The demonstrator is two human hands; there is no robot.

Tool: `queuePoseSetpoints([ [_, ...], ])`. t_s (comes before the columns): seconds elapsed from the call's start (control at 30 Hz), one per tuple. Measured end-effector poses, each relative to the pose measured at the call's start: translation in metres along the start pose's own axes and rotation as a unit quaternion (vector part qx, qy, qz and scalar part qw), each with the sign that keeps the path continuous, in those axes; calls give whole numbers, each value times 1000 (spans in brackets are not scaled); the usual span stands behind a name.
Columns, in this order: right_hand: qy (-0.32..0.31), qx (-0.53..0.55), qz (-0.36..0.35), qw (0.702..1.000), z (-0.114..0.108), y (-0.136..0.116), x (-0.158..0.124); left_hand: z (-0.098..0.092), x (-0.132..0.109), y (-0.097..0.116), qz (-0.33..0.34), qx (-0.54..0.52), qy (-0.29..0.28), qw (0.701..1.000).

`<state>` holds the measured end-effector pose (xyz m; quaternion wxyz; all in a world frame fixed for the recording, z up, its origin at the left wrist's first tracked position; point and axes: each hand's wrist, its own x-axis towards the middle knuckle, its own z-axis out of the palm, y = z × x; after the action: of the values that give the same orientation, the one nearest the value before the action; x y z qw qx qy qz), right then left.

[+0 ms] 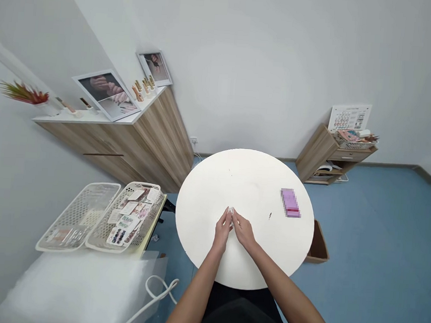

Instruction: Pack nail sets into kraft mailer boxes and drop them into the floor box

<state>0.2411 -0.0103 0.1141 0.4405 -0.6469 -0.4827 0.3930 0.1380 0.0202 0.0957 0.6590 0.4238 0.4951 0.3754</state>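
Over the middle of the round white table (214,181), my left hand (222,229) and my right hand (243,229) meet at the fingertips. Both hands are closed around a small whitish, shiny piece (231,210), mostly covered by the fingers. Its kind is too small to make out. To the right of my hands, a small dark mark (270,215) shows on the tabletop. Farther right, near the table's edge, lies a flat purple rectangular thing (290,202) that appears pixelated.
On the left, two white plastic baskets (100,228) hold packets and cards. A wooden cabinet (165,132) carries picture frames and small bottles. At the far right is a small wooden drawer unit (315,152). A brown bin (318,244) stands beside the table; a white cable (152,301) runs at lower left.
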Motion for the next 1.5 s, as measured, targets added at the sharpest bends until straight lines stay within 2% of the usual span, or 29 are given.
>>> queuePoseSetpoints([
  [0.13, 14, -71, -25, 997, 14, -2, -8, -3, -3, -2, 13, 2, 35, 999],
  [0.3, 26, -83, -53, 995, 25, -4, -8, -14, -1, 5, 37, 36, 64, 997],
  [0.6, 12, -80, -59, 995, 41, 5, -4, -29, 1, 2, 48, 89, 82, 991],
  [0.87, 22, -49, -70, 996, 46, 15, -5, -32, 0, -5, 53, 104, 71, 991],
  [1.07, 48, 28, 3, 998, 40, 26, 4, -36, 11, -13, 54, 81, 67, 993],
  [1.13, 38, 79, 30, 996, 35, 31, 11, -38, 16, -12, 33, 47, 44, 997],
  [1.27, 15, 139, 105, 985, 23, 39, 27, -45, 29, -7, -52, -37, -17, 998],
  [1.4, 43, 59, 104, 992, 9, 49, 46, -55, 48, -5, -134, -127, -43, 982],
  [1.5, 66, 20, 112, 991, 1, 58, 62, -60, 67, -9, -180, -170, -32, 968],
])
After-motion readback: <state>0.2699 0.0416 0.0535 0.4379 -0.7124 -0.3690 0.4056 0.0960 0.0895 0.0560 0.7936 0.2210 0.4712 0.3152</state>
